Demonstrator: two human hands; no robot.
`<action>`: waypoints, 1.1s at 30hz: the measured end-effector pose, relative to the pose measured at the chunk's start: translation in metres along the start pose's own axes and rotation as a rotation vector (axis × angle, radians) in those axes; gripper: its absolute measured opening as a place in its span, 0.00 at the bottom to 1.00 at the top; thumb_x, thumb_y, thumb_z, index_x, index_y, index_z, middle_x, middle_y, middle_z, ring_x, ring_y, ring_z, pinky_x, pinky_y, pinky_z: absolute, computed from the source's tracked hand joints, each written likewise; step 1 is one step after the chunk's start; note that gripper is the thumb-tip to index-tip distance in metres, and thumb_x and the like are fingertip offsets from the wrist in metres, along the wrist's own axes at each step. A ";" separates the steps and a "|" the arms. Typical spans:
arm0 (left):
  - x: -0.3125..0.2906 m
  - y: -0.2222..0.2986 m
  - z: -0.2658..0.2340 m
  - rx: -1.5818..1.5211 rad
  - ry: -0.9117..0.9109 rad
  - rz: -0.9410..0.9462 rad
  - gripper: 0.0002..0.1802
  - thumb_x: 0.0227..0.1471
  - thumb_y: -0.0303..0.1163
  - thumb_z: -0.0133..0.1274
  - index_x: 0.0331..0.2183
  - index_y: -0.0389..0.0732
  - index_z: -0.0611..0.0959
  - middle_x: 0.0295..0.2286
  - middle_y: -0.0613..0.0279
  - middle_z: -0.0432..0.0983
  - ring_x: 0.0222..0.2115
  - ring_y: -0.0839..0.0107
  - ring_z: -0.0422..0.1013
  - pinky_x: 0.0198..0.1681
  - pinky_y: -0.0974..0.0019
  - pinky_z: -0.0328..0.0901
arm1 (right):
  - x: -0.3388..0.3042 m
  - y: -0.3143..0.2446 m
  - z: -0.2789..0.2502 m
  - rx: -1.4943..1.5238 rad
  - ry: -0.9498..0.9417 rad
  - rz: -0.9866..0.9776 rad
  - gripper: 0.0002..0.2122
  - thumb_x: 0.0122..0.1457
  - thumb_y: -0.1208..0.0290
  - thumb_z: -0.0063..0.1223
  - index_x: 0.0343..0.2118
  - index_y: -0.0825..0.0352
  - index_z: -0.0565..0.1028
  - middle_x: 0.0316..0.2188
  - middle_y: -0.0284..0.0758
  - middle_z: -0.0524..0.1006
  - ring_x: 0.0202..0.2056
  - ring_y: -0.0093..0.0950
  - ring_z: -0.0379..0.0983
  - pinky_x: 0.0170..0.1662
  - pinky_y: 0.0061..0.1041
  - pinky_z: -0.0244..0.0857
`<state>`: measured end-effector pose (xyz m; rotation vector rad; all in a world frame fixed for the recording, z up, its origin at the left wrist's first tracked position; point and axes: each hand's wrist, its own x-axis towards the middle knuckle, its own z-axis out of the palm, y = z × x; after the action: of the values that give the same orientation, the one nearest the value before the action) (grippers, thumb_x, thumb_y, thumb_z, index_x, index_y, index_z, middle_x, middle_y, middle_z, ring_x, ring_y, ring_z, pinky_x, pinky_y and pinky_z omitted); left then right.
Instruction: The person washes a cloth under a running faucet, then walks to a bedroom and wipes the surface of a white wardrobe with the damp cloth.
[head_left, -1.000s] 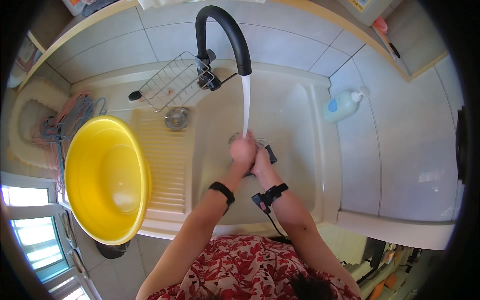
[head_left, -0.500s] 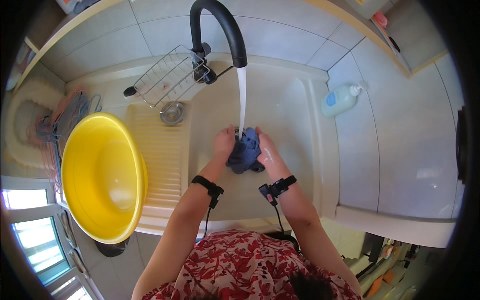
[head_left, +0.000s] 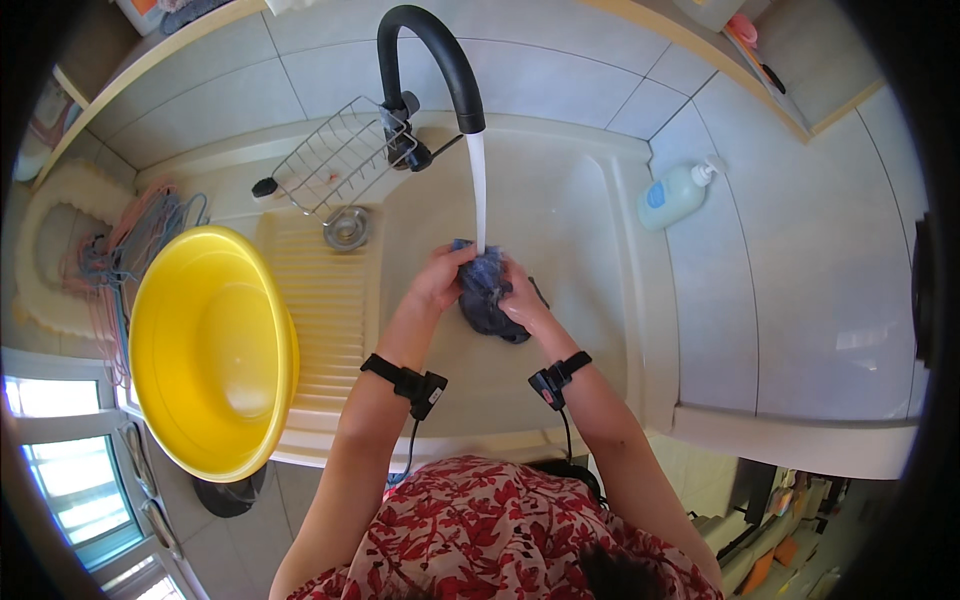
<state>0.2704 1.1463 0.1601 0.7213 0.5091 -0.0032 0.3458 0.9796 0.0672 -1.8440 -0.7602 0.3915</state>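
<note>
Both my hands grip a wet, dark blue cloth (head_left: 490, 314) low in the white sink (head_left: 575, 235). My left hand (head_left: 440, 276) pinches its left side, and my right hand (head_left: 522, 298) is closed on its right side. Water from the black faucet (head_left: 462, 85) pours straight onto the bunched upper part of the cloth. Its lower, darker part hangs below my fingers; whether it rests on the sink bottom I cannot tell. The cloth's exact kind does not show.
Left of the basin, a yellow tub (head_left: 210, 350) stands over the ribbed drainboard (head_left: 325, 330). A wire rack (head_left: 345, 150) and a metal drain strainer (head_left: 346, 229) sit near the faucet. Several hangers (head_left: 150, 235) lie at far left. A pump bottle (head_left: 677, 195) stands on the right ledge.
My hands have drawn closer together and gathered the cloth's upper part under the stream. The cloth is more bunched at the top, with its dark lower part more exposed.
</note>
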 end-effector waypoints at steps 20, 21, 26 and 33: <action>0.037 -0.068 -0.043 1.150 0.493 0.381 0.14 0.49 0.41 0.47 0.31 0.41 0.78 0.29 0.47 0.74 0.30 0.48 0.71 0.33 0.55 0.66 | -0.003 -0.040 0.068 1.088 0.320 0.873 0.13 0.60 0.61 0.36 0.33 0.64 0.72 0.31 0.32 0.73 0.32 0.26 0.70 0.36 0.28 0.65; 0.031 -0.076 -0.036 1.141 0.565 0.363 0.16 0.50 0.43 0.44 0.31 0.40 0.78 0.29 0.46 0.74 0.32 0.47 0.70 0.35 0.53 0.65 | 0.000 -0.053 0.069 1.119 0.377 0.909 0.14 0.60 0.60 0.36 0.33 0.64 0.72 0.30 0.32 0.73 0.32 0.27 0.70 0.36 0.29 0.65; -0.016 -0.088 0.041 1.343 0.445 0.460 0.15 0.50 0.41 0.44 0.30 0.39 0.76 0.28 0.46 0.75 0.29 0.49 0.71 0.33 0.53 0.66 | -0.014 0.015 0.048 1.739 -0.197 0.339 0.15 0.60 0.56 0.36 0.30 0.63 0.70 0.28 0.34 0.72 0.31 0.29 0.70 0.38 0.29 0.64; 0.038 -0.098 -0.031 1.474 0.500 0.241 0.16 0.53 0.44 0.38 0.33 0.41 0.73 0.25 0.42 0.73 0.26 0.44 0.70 0.27 0.49 0.64 | 0.002 -0.028 0.063 1.188 0.269 0.808 0.22 0.59 0.53 0.33 0.41 0.69 0.70 0.39 0.39 0.71 0.40 0.35 0.68 0.43 0.34 0.64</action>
<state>0.2730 1.0978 0.0619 2.2595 0.8762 0.0313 0.3011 1.0328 0.0684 -0.9177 0.4337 0.8480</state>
